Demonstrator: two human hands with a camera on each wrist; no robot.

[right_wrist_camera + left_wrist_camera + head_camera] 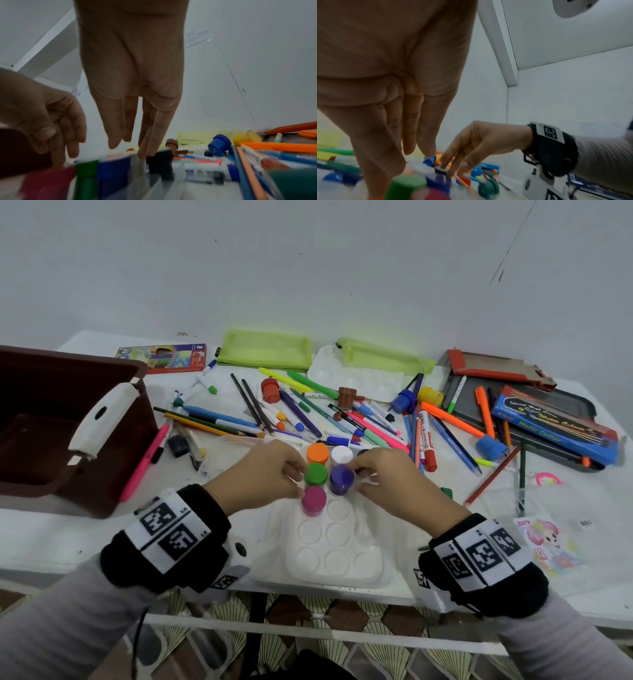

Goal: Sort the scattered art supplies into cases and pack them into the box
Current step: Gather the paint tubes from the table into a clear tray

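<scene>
A white pot tray (337, 556) lies at the table's front edge. In its far cups stand orange (317, 453), white (342, 454), green (315, 474), purple (342, 478) and pink (313, 500) paint pots. My left hand (297, 478) reaches in from the left, its straight fingers (426, 135) beside the green pot (406, 185). From the right, my right hand (356, 473) meets the purple pot. Its fingers (154, 129) are straight, and one tip touches a black pot (159, 161). Neither hand grips anything.
The open brown box (132, 371) with a white latch stands at the left. Two green mesh pouches (267, 350) lie at the back. A blue watercolour case (555, 426) rests on a dark tray at the right. Several pens and loose pots (270, 390) litter the middle.
</scene>
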